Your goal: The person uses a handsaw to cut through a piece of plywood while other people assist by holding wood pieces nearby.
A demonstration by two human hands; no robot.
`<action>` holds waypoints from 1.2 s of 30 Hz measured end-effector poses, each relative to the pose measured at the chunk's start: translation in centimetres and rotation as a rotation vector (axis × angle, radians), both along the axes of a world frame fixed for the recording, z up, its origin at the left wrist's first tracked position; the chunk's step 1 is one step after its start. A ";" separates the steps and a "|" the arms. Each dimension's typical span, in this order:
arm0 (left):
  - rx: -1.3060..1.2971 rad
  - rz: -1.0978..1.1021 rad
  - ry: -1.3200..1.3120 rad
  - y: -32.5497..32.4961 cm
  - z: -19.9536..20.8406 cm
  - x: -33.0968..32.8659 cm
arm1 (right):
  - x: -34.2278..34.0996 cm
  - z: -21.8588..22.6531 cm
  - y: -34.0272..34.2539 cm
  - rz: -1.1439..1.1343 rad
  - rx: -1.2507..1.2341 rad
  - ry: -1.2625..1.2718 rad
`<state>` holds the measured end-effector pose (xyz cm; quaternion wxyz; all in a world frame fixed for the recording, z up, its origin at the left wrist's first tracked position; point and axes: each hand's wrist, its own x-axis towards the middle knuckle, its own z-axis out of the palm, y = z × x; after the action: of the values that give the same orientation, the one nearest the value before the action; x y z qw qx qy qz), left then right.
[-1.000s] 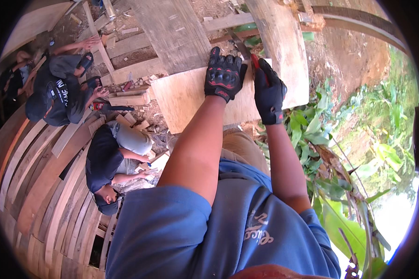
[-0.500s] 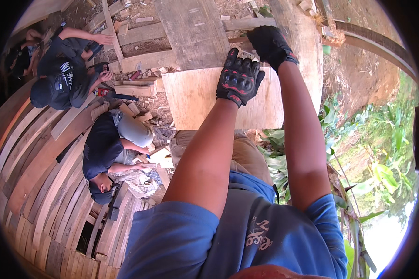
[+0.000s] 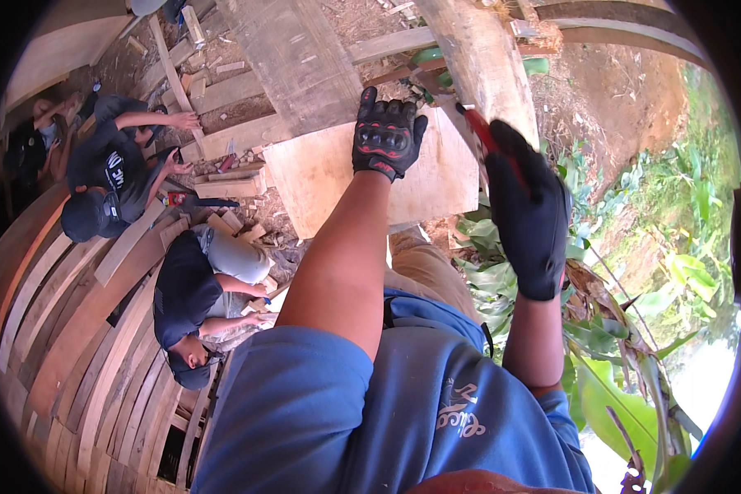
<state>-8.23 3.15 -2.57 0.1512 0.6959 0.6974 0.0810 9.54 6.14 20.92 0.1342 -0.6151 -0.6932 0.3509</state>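
Observation:
My left hand (image 3: 385, 138), in a black glove with red trim, lies palm down on a pale wooden board (image 3: 313, 177), fingers stretched near its far edge. My right hand (image 3: 532, 216), gloved in black, is raised beside the board's right edge. Its fingers are closed round the red and black handle of what looks like a handsaw (image 3: 477, 130). A greyish blade appears to run away from me along the board's right side. My hand hides part of the handle, and how far the blade is into the wood cannot be seen.
Wider planks (image 3: 292, 62) lie beyond the board. Two people in dark shirts (image 3: 185, 288) crouch at the left among wood offcuts (image 3: 239, 177). A slatted wooden floor (image 3: 82, 329) fills the lower left. Green plants (image 3: 601, 370) grow close by my right arm.
My right hand has come back toward me and up from the board's far right corner, bringing the red handle into sight. My left hand stays flat on the board, while the view has shifted.

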 end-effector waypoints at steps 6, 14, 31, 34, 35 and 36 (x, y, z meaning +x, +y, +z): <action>-0.050 -0.006 0.034 0.0 0.8 0.1 | 4.4 5.0 -8.1 -0.219 -0.172 0.005; -0.025 -0.016 0.045 0.1 0.8 0.2 | 9.7 9.0 -16.0 -0.340 -0.252 0.054; -0.004 -0.036 0.047 0.1 0.7 0.3 | 10.4 8.8 -16.4 -0.407 -0.315 0.086; -0.022 -0.026 0.019 0.2 0.9 0.2 | 9.3 7.4 -15.8 -0.421 -0.296 0.107; -0.020 -0.026 0.023 0.1 0.9 0.3 | 8.9 6.8 -15.6 -0.421 -0.287 0.105; -0.017 -0.022 0.028 0.1 0.9 0.2 | 8.4 6.4 -15.0 -0.422 -0.301 0.109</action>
<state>-8.00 3.22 -1.71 0.1483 0.7033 0.6924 0.0636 17.93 -8.88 27.28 0.1486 -0.7394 -0.4813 0.4468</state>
